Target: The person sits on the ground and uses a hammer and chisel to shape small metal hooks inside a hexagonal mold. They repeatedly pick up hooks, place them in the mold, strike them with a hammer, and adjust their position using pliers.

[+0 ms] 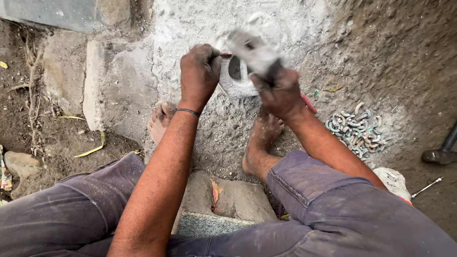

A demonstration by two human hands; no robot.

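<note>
Hammer head [252, 50]: motion-blurred, shape unclear; handle hidden inside the right hand [281, 93]. Thin tool in the left hand [200, 71]: only a short end showed past the closed fingers, perhaps a chisel. Grey stone piece [235, 78]: partly covered by both hands. Second hammer [442, 152]: handle cut off by the right edge. Pile of curved pieces [357, 128]: too small to identify. Left foot [161, 121]: heel hidden behind the forearm

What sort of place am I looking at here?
Probably an outdoor stone-carving spot on bare ground: dust-covered slabs, a hammer lying in the dirt, and the left hand and right hand working a grey stone piece.
</note>
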